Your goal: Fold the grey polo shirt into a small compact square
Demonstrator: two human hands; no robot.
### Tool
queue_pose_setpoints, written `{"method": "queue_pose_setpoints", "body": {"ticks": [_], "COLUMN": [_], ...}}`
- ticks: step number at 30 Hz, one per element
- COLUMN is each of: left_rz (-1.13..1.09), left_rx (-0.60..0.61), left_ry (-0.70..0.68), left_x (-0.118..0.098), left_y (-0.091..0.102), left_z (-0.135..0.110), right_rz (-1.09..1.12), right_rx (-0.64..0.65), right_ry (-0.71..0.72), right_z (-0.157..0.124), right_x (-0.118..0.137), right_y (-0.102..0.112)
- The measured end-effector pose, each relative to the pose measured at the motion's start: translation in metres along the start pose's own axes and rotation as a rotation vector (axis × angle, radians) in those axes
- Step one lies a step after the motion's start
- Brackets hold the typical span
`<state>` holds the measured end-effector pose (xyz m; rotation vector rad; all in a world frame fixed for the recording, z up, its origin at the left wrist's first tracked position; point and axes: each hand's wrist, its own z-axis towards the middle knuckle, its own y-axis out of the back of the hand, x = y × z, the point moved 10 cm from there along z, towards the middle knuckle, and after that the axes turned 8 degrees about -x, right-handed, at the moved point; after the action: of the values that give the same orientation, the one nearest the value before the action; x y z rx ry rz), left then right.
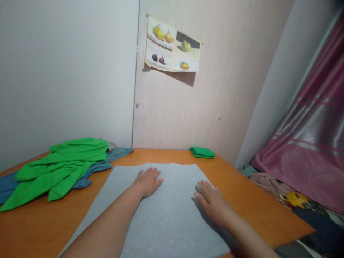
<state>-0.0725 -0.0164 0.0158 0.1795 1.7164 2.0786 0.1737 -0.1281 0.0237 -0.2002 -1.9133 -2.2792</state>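
Observation:
A grey cloth [166, 218] lies spread flat on the orange table [242, 193] in front of me. My left hand [147, 181] rests palm down on its far middle part, fingers stretched out. My right hand [213, 203] lies flat on the cloth near its right edge, fingers also out. Neither hand holds anything.
A loose pile of green cloths [61, 168] on blue ones [10, 184] sits at the table's left. A small folded green cloth [202, 152] lies at the far edge by the wall. A fruit poster [172, 46] hangs above. A maroon curtain [311, 132] and clutter stand right.

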Motion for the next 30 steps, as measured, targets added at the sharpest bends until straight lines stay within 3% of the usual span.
{"method": "queue_pose_setpoints", "body": {"ticks": [5,8,12,22,26,30], "left_rz": [0.003,0.004,-0.009,-0.029,-0.028,-0.036], "left_rx": [-0.014,-0.016,-0.011,-0.002,-0.008,-0.016], "left_ry": [-0.012,-0.007,-0.005,-0.011,-0.017,-0.007], "left_x": [-0.001,-0.001,0.0,0.003,0.0,0.0], "left_y": [0.002,0.002,0.0,-0.001,0.002,0.003], "left_z": [-0.002,-0.002,-0.002,0.0,-0.002,-0.003], "right_rz": [0.17,0.16,0.089,-0.076,-0.119,-0.156], "right_rx": [0.103,0.137,0.135,0.053,0.056,0.063], "right_ry": [0.295,0.318,0.239,-0.094,-0.172,-0.227], "right_z": [0.002,0.006,0.018,0.046,0.05,0.06], "right_x": [0.101,0.114,0.083,-0.038,-0.061,-0.065], "right_y": [-0.012,-0.025,-0.035,-0.035,-0.035,-0.03]}}
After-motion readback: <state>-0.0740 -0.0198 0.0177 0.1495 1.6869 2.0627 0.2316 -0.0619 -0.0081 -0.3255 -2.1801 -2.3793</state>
